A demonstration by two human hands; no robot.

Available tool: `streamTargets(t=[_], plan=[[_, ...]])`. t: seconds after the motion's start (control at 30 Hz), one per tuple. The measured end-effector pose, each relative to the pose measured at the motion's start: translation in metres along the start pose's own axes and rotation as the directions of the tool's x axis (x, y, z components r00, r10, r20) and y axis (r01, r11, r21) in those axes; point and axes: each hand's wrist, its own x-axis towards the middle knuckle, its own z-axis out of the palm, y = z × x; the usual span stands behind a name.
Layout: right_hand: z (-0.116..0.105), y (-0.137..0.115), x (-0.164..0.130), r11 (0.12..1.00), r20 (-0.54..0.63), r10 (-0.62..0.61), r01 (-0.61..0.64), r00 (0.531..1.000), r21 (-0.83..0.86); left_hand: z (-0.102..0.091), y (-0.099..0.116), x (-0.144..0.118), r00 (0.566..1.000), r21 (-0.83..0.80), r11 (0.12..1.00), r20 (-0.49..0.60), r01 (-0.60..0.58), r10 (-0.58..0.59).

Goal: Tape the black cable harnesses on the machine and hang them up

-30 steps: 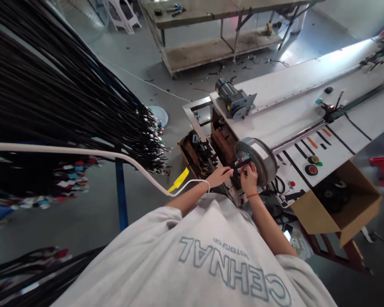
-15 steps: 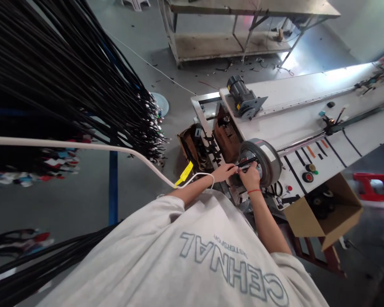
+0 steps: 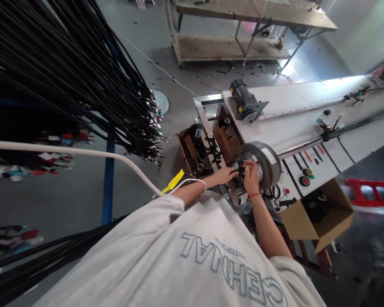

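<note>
My left hand (image 3: 227, 175) reaches in from the left, its fingers closed at a small black piece (image 3: 241, 171) too blurred to name. My right hand (image 3: 251, 178), with a red cord on its wrist, is at the other side of that piece, fingers bent and pinched close to it. Right behind the right hand stands a large grey ring-shaped wheel (image 3: 269, 164) with a white label, at the near end of the white machine table (image 3: 284, 123). What exactly lies between the fingertips is partly hidden.
Bundles of black cables (image 3: 92, 72) hang on the left. A white cable (image 3: 83, 152) with a yellow tag (image 3: 173, 182) runs to my left forearm. A motor (image 3: 243, 98) sits on the table. An open cardboard box (image 3: 299, 221) stands at right, a brown box (image 3: 192, 149) below.
The black strip that stretched between my hands toward the wheel no longer shows stretched out. My right hand's fingers have lifted and turned upward. The view has shifted slightly.
</note>
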Motion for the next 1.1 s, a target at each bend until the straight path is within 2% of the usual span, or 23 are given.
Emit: streamTargets(t=[0.1, 0.2, 0.27, 0.33, 0.4, 0.43, 0.47, 0.5, 0.53, 0.57, 0.6, 0.63, 0.67, 0.7, 0.77, 0.8, 0.9, 0.97, 1.1], plan=[[0.0, 0.005, 0.006, 0.984, -0.006, -0.109, 0.107, 0.994, -0.144, 0.003, 0.01, -0.004, 0.999, 0.149, 0.988, -0.016, 0.042, -0.04], [0.01, -0.001, 0.017, 0.943, 0.078, -0.141, 0.157, 0.987, -0.294, 0.008, 0.018, -0.01, 0.996, 0.263, 0.964, -0.081, 0.046, -0.026], [0.011, -0.01, 0.017, 0.931, 0.16, -0.151, 0.195, 0.976, -0.31, 0.008, 0.014, -0.016, 0.996, 0.237, 0.971, -0.088, 0.02, 0.001], [-0.003, -0.016, 0.007, 0.928, 0.199, -0.191, 0.243, 0.961, -0.282, 0.006, -0.001, -0.023, 0.999, 0.153, 0.988, -0.043, 0.026, -0.02], [-0.033, -0.007, -0.012, 0.937, 0.083, -0.161, 0.178, 0.983, -0.299, 0.005, -0.022, -0.032, 0.994, 0.073, 0.993, 0.049, 0.09, -0.093], [-0.054, 0.004, -0.022, 0.943, -0.052, -0.072, 0.051, 0.996, -0.33, 0.005, -0.033, -0.038, 0.987, 0.049, 0.99, 0.084, 0.134, -0.138], [-0.075, 0.019, -0.031, 0.925, -0.253, 0.07, -0.158, 0.965, -0.346, 0.005, -0.042, -0.044, 0.98, 0.03, 0.985, 0.099, 0.171, -0.173], [-0.096, 0.038, -0.039, 0.859, -0.426, 0.252, -0.403, 0.869, -0.315, 0.006, -0.048, -0.051, 0.976, 0.01, 0.981, 0.099, 0.192, -0.192], [-0.114, 0.058, -0.046, 0.742, -0.519, 0.44, -0.622, 0.733, -0.25, 0.008, -0.052, -0.057, 0.977, -0.016, 0.98, 0.084, 0.197, -0.195], [-0.129, 0.079, -0.05, 0.592, -0.561, 0.599, -0.788, 0.571, -0.17, 0.009, -0.054, -0.064, 0.981, -0.044, 0.981, 0.061, 0.188, -0.185], [-0.139, 0.098, -0.054, 0.461, -0.561, 0.705, -0.881, 0.434, -0.102, 0.01, -0.054, -0.069, 0.985, -0.071, 0.982, 0.037, 0.174, -0.171], [-0.144, 0.115, -0.056, 0.354, -0.537, 0.78, -0.934, 0.323, -0.047, 0.01, -0.052, -0.075, 0.987, -0.092, 0.983, 0.021, 0.161, -0.16], [-0.145, 0.128, -0.058, 0.274, -0.516, 0.823, -0.962, 0.238, -0.006, 0.009, -0.049, -0.079, 0.988, -0.105, 0.982, 0.009, 0.157, -0.157], [-0.143, 0.139, -0.06, 0.223, -0.508, 0.842, -0.974, 0.181, 0.024, 0.009, -0.046, -0.082, 0.987, -0.113, 0.981, -0.003, 0.159, -0.16], [-0.134, 0.151, -0.064, 0.165, -0.528, 0.842, -0.984, 0.108, 0.063, 0.006, -0.041, -0.085, 0.985, -0.123, 0.978, -0.014, 0.169, -0.172], [-0.129, 0.154, -0.066, 0.154, -0.552, 0.829, -0.986, 0.09, 0.069, 0.004, -0.039, -0.086, 0.984, -0.128, 0.976, -0.015, 0.174, -0.177], [-0.118, 0.157, -0.07, 0.15, -0.617, 0.78, -0.988, 0.101, 0.028, -0.001, -0.036, -0.086, 0.981, -0.121, 0.975, -0.031, 0.189, -0.194], [-0.116, 0.158, -0.071, 0.114, -0.646, 0.756, -0.993, 0.104, -0.027, -0.005, -0.035, -0.086, 0.977, -0.099, 0.975, -0.048, 0.201, -0.206], [-0.114, 0.16, -0.07, 0.086, -0.676, 0.735, -0.996, 0.057, 0.009, -0.007, -0.035, -0.086, 0.974, -0.083, 0.972, -0.042, 0.218, -0.222]])
